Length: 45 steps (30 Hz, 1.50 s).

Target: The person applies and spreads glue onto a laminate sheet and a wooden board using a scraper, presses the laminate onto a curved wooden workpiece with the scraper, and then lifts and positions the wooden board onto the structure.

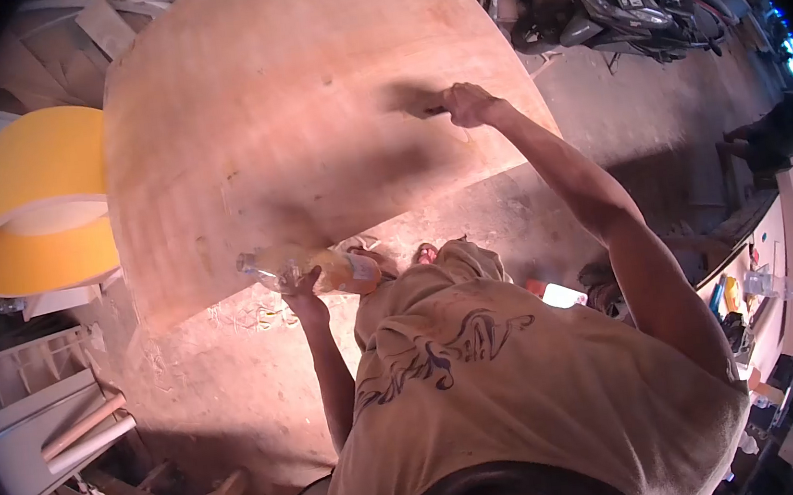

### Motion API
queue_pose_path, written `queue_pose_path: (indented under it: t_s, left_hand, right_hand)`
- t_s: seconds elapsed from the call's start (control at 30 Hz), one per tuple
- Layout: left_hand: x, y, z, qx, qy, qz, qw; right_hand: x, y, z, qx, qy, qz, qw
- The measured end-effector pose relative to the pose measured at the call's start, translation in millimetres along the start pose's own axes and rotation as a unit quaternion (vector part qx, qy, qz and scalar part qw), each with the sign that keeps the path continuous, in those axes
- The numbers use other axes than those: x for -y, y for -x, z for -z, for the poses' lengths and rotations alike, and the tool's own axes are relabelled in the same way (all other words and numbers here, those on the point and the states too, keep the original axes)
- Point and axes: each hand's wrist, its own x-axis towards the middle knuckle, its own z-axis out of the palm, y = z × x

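My left hand (305, 296) is wrapped around a clear plastic bottle (346, 269) with yellowish contents near its base. The bottle lies tilted sideways, its clear end pointing left, just past the near edge of a large wooden board (265, 97). Over the right part of that board, my right hand (471, 105) is closed, arm stretched out. Something small and dark shows at its fingertips, but it blends with the shadow and I cannot make out its kind.
A yellow cylindrical ring (44, 202) stands left of the board. Wood offcuts (108, 28) lie at the back left. A motorcycle (627, 6) is parked at the back right, with another person (771, 136) at far right. A cluttered bench (759, 296) runs along the right.
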Motion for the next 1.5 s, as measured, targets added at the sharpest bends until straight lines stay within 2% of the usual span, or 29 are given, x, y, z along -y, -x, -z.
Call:
queue_pose_path:
  t_s: [0.03, 0.07, 0.2, 0.3, 0.4, 0.43, 0.53, 0.6, 0.63, 0.7, 0.8, 0.83, 0.93, 1.0, 1.03, 1.1, 1.17, 1.27, 1.33, 1.43, 1.5]
  left_hand:
    - [-40.2, -10.8, -1.3, -0.037, 0.166, 0.140, 0.975]
    - [-66.8, -18.2, 0.9, -0.073, 0.321, 0.273, 0.904]
    - [-63.7, -21.9, 4.2, -0.056, 0.337, 0.272, 0.900]
    - [-64.1, -20.9, 5.9, -0.042, 0.331, 0.287, 0.898]
    - [-79.3, -22.9, 5.1, -0.065, 0.331, 0.283, 0.898]
    - [-79.8, -22.5, 2.8, -0.072, 0.323, 0.273, 0.903]
    - [-76.8, -16.2, 3.5, -0.078, 0.314, 0.266, 0.908]
    - [-68.1, -16.4, 4.0, -0.054, 0.343, 0.272, 0.897]
    - [-63.5, -14.1, -0.6, -0.069, 0.337, 0.258, 0.903]
    - [-64.0, -15.8, 1.5, -0.046, 0.338, 0.252, 0.906]
    - [-66.9, -15.1, 3.6, -0.042, 0.343, 0.261, 0.901]
    - [-59.6, -15.1, 1.0, -0.054, 0.355, 0.260, 0.896]
    - [-69.3, -19.3, 1.4, -0.069, 0.370, 0.267, 0.887]
    - [-75.8, -19.9, 4.8, -0.042, 0.365, 0.282, 0.886]
    - [-77.6, -20.0, 6.4, -0.043, 0.361, 0.269, 0.892]
    - [-68.0, -20.0, -1.0, -0.068, 0.363, 0.244, 0.897]
    - [-65.9, -15.6, -0.2, -0.062, 0.367, 0.257, 0.892]
    - [-57.3, -18.1, 3.4, -0.039, 0.371, 0.296, 0.879]
    - [-38.8, -12.3, -1.9, -0.066, 0.350, 0.278, 0.892]
    - [-3.0, 2.5, -4.5, -0.021, 0.215, 0.209, 0.954]
    - [-26.5, -4.9, -8.2, -0.045, 0.258, 0.262, 0.929]
  right_hand:
    - [-1.4, 17.2, -5.8, 0.017, -0.013, 0.021, 1.000]
    - [-1.5, 36.0, -12.2, 0.033, -0.027, 0.040, 0.998]
    - [12.5, 110.3, -15.8, 0.057, -0.138, 0.032, 0.988]
    - [3.7, 128.2, -33.3, 0.166, -0.096, -0.001, 0.981]
    - [12.6, 149.2, -1.7, 0.194, -0.204, 0.038, 0.959]
    - [16.2, 147.5, 12.4, 0.187, -0.224, 0.028, 0.956]
    - [29.4, 134.1, 31.0, 0.032, -0.368, -0.027, 0.929]
    - [36.3, 92.9, 28.6, -0.076, -0.329, 0.017, 0.941]
    - [34.0, 53.3, 18.4, -0.090, -0.299, 0.090, 0.946]
    - [63.1, 9.6, 18.8, -0.115, -0.226, 0.103, 0.962]
    - [96.1, -25.8, 14.1, 0.024, 0.005, 0.053, 0.998]
    - [96.3, -26.8, 30.0, 0.059, -0.046, 0.101, 0.992]
    - [101.1, -41.4, 88.6, 0.052, 0.016, 0.106, 0.993]
    - [95.0, -71.7, 84.6, -0.012, 0.053, 0.049, 0.997]
    - [90.3, -85.7, 69.5, -0.009, 0.036, 0.017, 0.999]
    - [77.6, -89.1, 39.6, 0.007, 0.000, 0.054, 0.999]
    - [75.0, -68.1, 27.9, 0.050, -0.005, 0.081, 0.995]
    - [92.5, -6.2, 39.3, 0.130, -0.024, 0.060, 0.989]
    - [75.8, 4.5, -6.8, 0.083, -0.040, 0.120, 0.988]
    - [79.4, 50.3, -24.8, 0.099, -0.078, 0.111, 0.986]
    - [84.6, 76.4, -28.2, 0.128, -0.102, 0.090, 0.982]
